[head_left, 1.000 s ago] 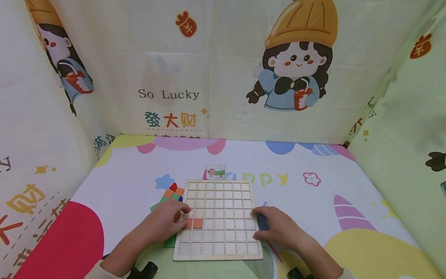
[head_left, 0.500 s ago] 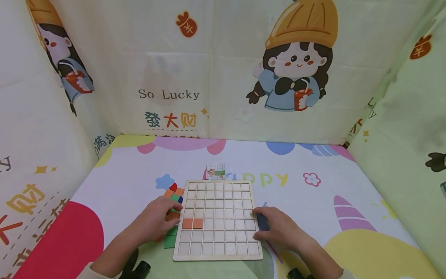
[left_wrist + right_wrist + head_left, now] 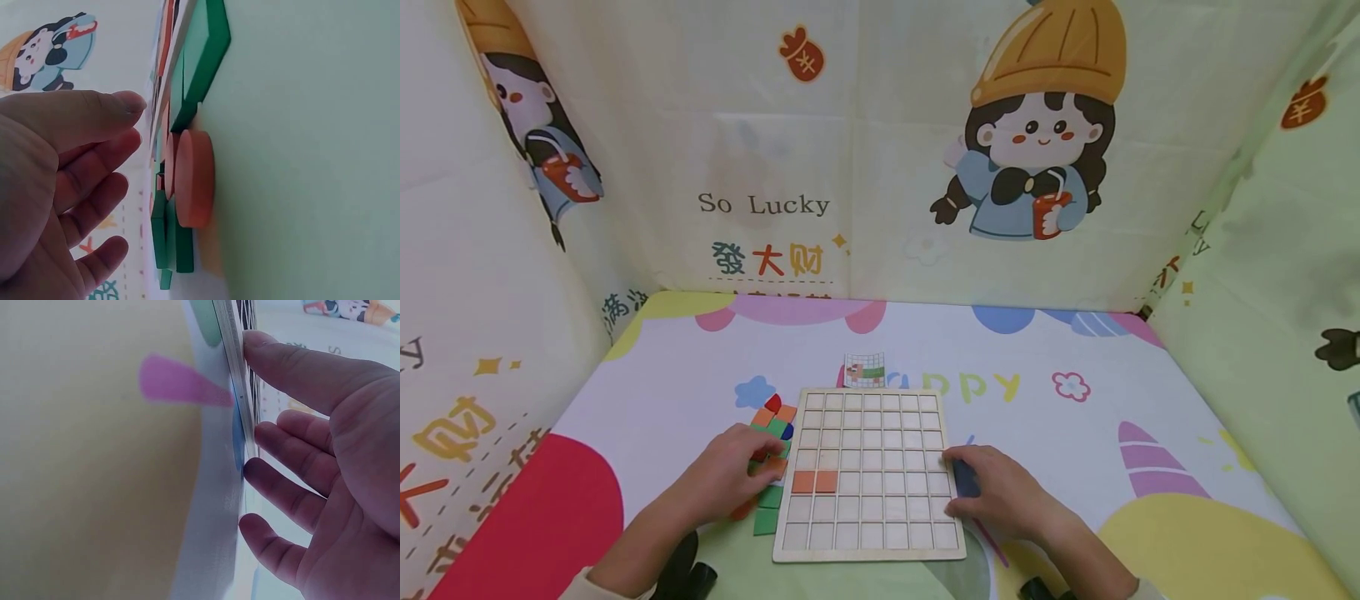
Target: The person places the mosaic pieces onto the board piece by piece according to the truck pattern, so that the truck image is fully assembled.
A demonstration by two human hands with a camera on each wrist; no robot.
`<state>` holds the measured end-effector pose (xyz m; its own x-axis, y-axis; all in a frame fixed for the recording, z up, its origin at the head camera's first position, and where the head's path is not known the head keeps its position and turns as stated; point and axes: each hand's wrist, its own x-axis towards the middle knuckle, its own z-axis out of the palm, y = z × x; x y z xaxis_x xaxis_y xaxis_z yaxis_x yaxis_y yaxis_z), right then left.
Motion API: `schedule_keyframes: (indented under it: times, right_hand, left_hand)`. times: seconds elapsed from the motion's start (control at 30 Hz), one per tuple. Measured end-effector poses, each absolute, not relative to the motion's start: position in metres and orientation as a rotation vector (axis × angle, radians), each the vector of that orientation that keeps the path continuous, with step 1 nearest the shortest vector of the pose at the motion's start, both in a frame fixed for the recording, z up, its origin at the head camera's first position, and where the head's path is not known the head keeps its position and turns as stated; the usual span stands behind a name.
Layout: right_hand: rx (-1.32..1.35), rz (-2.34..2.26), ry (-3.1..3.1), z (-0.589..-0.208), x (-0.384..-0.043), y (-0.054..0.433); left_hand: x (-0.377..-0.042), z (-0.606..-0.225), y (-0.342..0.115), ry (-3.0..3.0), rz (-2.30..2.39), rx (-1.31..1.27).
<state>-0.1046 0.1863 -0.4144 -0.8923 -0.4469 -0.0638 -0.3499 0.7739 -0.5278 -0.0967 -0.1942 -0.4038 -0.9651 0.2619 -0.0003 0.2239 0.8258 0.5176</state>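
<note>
Farthest left of the grid board, we see a large red patch printed on the covering of the table. Between that patch and the board comes the left hand, palm turned toward the board. Its grip is loose and fairly narrow, with a small gap between thumb and forefinger, and we see nothing held there.

Around its fingertips, along the board's left edge, lies a scatter of small pieces: green pieces reaching toward the board's near left corner, a red piece and orange pieces by its far left corner, and a blue piece just beside the edge. From the left wrist we also make out an orange disc on its rim. We cannot tell whether the hand touches any of them.

The grid board lies flat on the table. Two orange tiles sit in it, side by side — the two leftmost cells of the third row from its near edge. Just beyond its far edge stands a small patterned card.

At the board's right edge we find the right hand, fingertips and thumb against the rim — a wide grip, fingers spread.
</note>
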Motion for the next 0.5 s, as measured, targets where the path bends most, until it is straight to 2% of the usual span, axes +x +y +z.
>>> schedule_keyframes:
  times: [0.5]
  right_hand:
    - [-0.644,-0.77,2.786,-0.4151,-0.1048,0.1867]
  left_hand:
    - [-0.0985,-0.4086,-0.1978,2.932,0.788,0.399]
